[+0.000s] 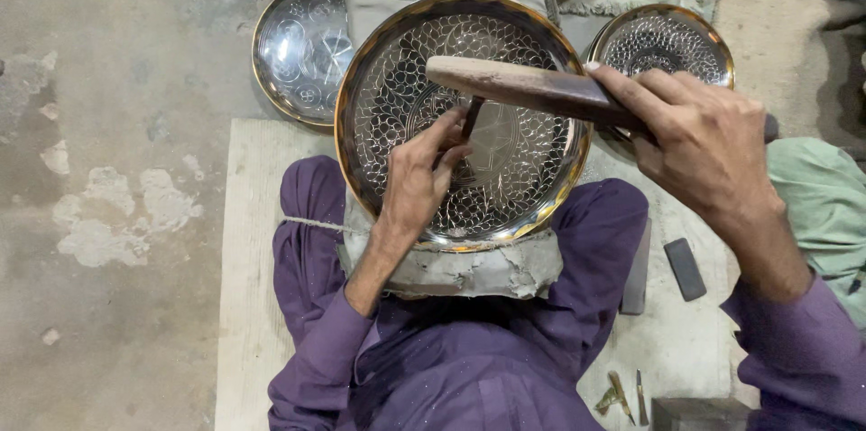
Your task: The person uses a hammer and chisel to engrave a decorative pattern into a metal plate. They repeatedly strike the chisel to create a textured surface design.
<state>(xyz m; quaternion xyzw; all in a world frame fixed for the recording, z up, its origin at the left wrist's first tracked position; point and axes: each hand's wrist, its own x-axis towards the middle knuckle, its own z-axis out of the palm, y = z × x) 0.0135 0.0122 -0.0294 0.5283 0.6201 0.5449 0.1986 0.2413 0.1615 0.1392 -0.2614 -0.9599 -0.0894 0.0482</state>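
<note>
A large round metal plate (388, 106) with a gold rim and engraved scale pattern rests tilted on a grey cloth-covered block (469, 270) between my knees. My left hand (417, 180) lies on the plate and pinches a thin dark chisel (469, 117) whose tip touches the engraved middle. My right hand (699, 144) grips the handle of a wooden mallet (514, 84). The mallet head hovers just over the chisel's top end.
A second engraved plate (302, 48) leans at the left behind, and a third (667, 43) at the right. A dark flat stone (685, 269) and several small chisels (618, 393) lie on the mat by my right leg. Green cloth (816, 206) sits at the right.
</note>
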